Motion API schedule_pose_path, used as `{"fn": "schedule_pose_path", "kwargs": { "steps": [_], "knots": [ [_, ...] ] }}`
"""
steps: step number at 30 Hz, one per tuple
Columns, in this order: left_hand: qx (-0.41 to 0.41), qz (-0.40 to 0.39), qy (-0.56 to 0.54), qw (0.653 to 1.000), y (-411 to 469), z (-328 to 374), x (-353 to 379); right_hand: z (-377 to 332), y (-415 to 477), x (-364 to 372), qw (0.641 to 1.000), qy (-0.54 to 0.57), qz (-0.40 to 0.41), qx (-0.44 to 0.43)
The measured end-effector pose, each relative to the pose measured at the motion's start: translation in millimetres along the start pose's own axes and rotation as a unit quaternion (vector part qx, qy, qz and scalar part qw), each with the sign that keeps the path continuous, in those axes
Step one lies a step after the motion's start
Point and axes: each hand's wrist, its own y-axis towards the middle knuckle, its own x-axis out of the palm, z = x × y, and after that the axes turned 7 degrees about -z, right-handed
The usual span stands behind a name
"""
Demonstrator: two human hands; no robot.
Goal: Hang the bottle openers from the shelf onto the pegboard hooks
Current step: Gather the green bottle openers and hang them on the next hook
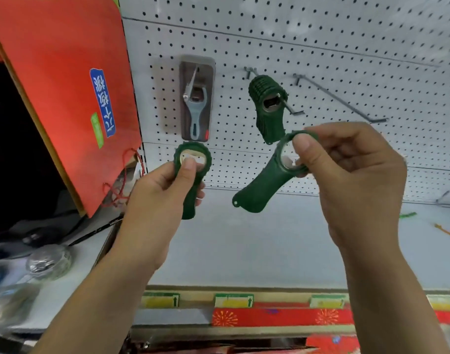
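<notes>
My left hand (157, 198) grips a dark green bottle opener (190, 198) upright, thumb on its round head. My right hand (346, 175) pinches the ring head of a second green bottle opener (259, 190), whose handle points down and to the left. Both are held in front of the white pegboard (321, 47), below its hooks. A stack of several green bottle openers (268, 108) hangs on one hook just above my right thumb. To the right of it a long hook (346, 100) carries nothing.
A packaged grey opener (196, 100) hangs on the pegboard to the left of the stack. A red paper bag (65, 98) leans at the left. The white shelf (244, 246) lies below my hands, with small green and orange items (408, 215) at its right. Price labels (234, 300) line its front edge.
</notes>
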Motion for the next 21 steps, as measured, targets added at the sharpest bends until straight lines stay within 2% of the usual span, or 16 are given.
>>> {"fn": "schedule_pose_path", "kwargs": {
  "steps": [6,13,21],
  "knots": [
    [0.023,-0.049,0.004,0.999,7,2,26,9,42,-17,0.996,-0.085,0.033,-0.019],
    [0.012,-0.054,-0.010,0.998,8,8,35,16,69,-7,0.992,-0.117,-0.035,-0.015],
    [0.007,-0.055,-0.007,0.998,10,9,31,19,82,-14,0.993,-0.024,-0.093,0.063]
  ]
}}
